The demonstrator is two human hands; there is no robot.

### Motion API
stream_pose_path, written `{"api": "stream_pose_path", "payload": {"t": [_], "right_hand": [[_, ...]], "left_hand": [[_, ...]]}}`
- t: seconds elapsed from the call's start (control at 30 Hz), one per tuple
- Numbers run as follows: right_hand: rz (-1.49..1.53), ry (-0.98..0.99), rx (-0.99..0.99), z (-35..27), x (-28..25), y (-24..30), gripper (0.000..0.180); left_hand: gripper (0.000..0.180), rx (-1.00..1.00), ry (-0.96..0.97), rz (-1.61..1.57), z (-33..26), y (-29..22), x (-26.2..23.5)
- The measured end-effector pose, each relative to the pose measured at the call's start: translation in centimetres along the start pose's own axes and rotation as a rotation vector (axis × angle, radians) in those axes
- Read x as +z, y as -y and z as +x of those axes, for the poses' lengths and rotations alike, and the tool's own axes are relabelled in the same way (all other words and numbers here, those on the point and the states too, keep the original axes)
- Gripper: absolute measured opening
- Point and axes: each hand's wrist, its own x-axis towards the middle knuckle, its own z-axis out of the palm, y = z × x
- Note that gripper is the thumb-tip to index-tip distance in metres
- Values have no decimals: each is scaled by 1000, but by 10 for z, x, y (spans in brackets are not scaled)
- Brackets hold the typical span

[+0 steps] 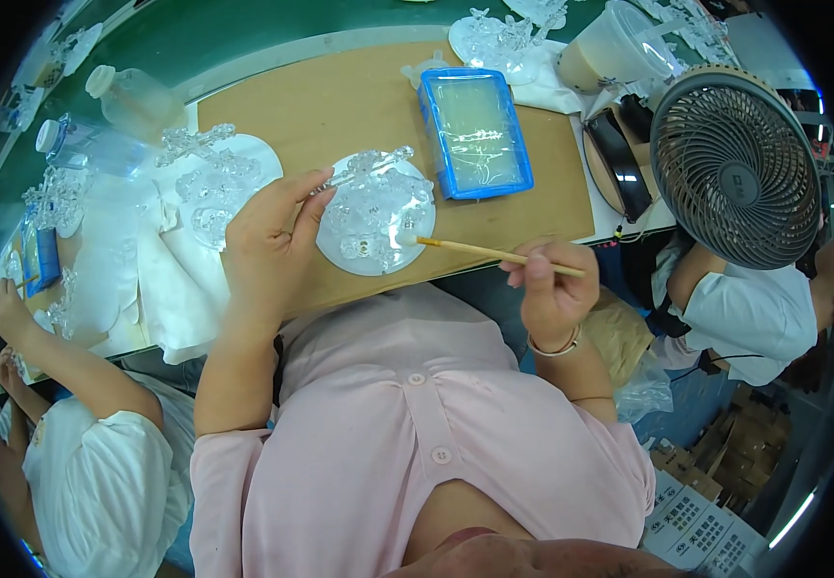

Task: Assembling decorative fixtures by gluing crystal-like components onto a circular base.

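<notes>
In front of me a transparent ornamental piece (pixel 369 197) rests on a round white disc (pixel 340 252) at the near edge of the brown board. My left hand (pixel 272 231) pinches the upper left side of that piece between thumb and fingers. A slim brush (pixel 479 252) with a wooden handle is gripped by my right hand (pixel 556 289). Its tip meets the right side of the piece or sits just over it; I cannot tell which. Beyond the disc, slightly right, lies a blue-rimmed tray (pixel 530 178) holding a pale, shiny, translucent substance.
More transparent pieces on a white disc (pixel 261 152) lie left, beside a white cloth (pixel 181 299) and two plastic bottles (pixel 137 101). A fan (pixel 735 178), a black curved object (pixel 617 164) and a plastic tub (pixel 619 48) stand right. Co-workers (pixel 99 462) sit on both sides.
</notes>
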Motion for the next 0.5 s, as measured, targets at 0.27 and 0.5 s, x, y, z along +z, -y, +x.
{"api": "stream_pose_path", "payload": {"t": [0.27,0.5], "right_hand": [[-163,83,-176,12,20,-4,12],[-325,318,-299,25,28,9,11]], "left_hand": [[18,5,42,8,-2,0,-3],[16,28,42,31,-1,-1,-4]]}}
